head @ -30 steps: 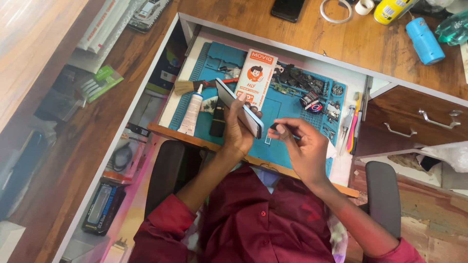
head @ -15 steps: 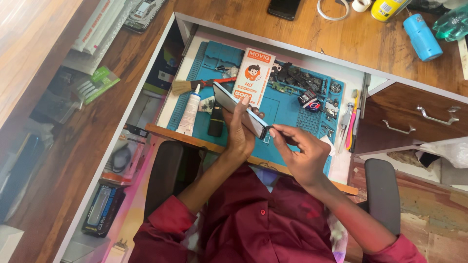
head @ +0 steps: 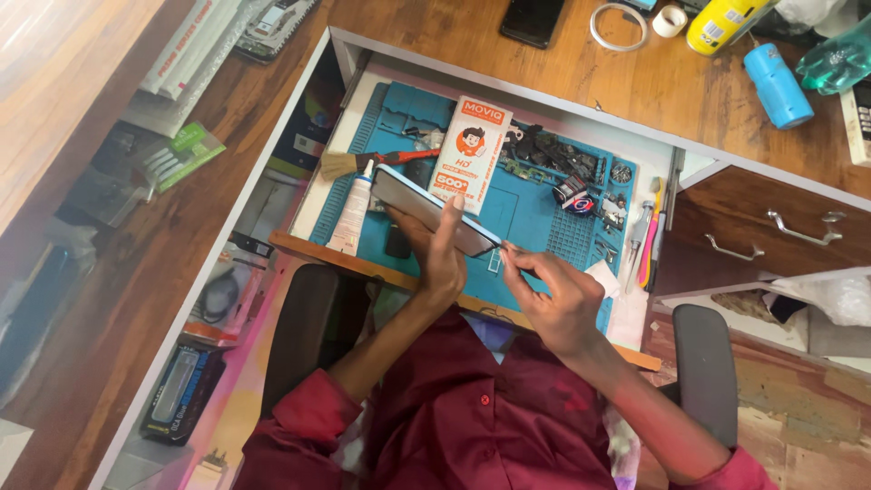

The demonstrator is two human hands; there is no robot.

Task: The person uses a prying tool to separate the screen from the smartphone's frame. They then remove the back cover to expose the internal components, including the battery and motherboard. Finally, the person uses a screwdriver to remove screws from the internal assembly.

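Nearest, the right hand [head: 555,295] pinches a thin tool, its tip at the lower corner of the phone [head: 434,210]. The left hand [head: 442,252] clasps that phone on edge, tilted above the blue mat [head: 535,222]. A slip could gouge the screen or drop the phone onto the glue tube [head: 352,210]; farther off, small parts [head: 553,156] could scatter

A blue mat [head: 531,213] covers the pulled-out tray, with a white glue tube [head: 352,210] at its nine o'clock edge and a brush [head: 340,164] above that. On the wooden table [head: 671,86] toward twelve o'clock lie a black phone [head: 533,18], a tape ring [head: 617,24] and a blue can [head: 778,84]. A drawer [head: 780,227] sits at three o'clock.
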